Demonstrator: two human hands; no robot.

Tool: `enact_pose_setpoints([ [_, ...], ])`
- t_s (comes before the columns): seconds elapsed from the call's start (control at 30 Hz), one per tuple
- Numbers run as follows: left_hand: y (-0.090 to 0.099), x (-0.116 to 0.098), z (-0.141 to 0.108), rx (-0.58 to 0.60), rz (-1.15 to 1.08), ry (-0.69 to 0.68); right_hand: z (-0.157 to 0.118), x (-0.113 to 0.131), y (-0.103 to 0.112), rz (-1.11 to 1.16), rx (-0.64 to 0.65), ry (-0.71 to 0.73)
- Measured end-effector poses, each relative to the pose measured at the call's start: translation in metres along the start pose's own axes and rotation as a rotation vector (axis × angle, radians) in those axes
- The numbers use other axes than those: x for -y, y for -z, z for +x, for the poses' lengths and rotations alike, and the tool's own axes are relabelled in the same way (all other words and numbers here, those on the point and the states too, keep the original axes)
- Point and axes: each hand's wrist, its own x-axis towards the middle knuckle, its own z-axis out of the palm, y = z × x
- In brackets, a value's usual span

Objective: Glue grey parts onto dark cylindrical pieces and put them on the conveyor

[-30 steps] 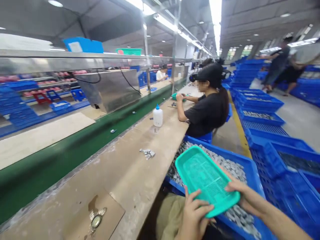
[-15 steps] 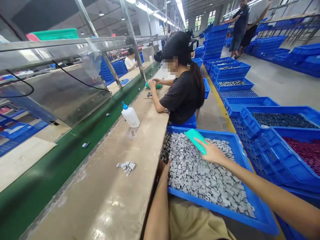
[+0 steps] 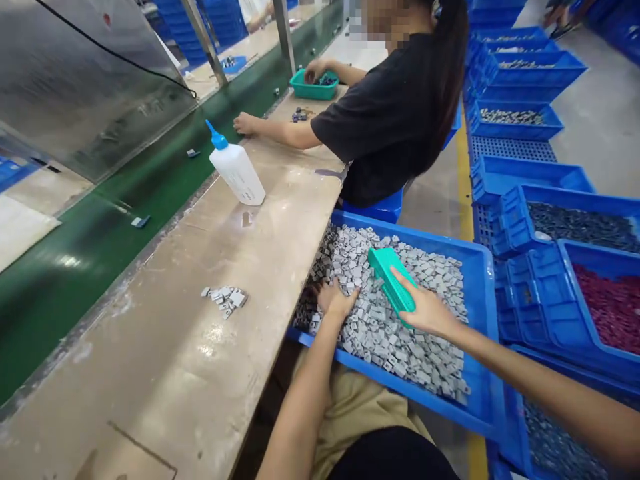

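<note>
A long workbench (image 3: 270,247) runs beside a green belt (image 3: 100,223), with a seated co-worker (image 3: 385,113) in a black top farther along. A blue crate (image 3: 480,333) just beside the bench edge holds a broad layer of grey pieces (image 3: 425,363). The green tray (image 3: 393,273) is inside the crate, tipped on its side against those pieces. A white bottle (image 3: 239,175) stands on the bench. The right hand (image 3: 427,310) has its fingers closed around the tray's near end; the left hand (image 3: 336,300) lies on the pieces, fingers spread apart. A small pile (image 3: 227,299) of similar pieces sits on the bench
</note>
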Motion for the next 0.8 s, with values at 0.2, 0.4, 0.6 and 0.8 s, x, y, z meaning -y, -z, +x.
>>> enact_pose_setpoints([
  [0.2,0.006,0.007,-0.009,0.056,-0.036,-0.006,-0.028,-0.005,-0.003,0.118,0.244,-0.014],
  [0.4,0.006,-0.009,-0.007,0.046,-0.118,0.123,-0.015,0.023,-0.03,-0.027,-0.034,0.013],
  [0.6,0.006,-0.023,-0.01,0.081,-0.231,0.147,-0.018,0.004,-0.016,0.121,0.098,0.004],
  [0.8,-0.02,-0.083,-0.058,0.132,-0.415,-0.024,-0.031,-0.009,-0.013,0.298,0.158,0.002],
])
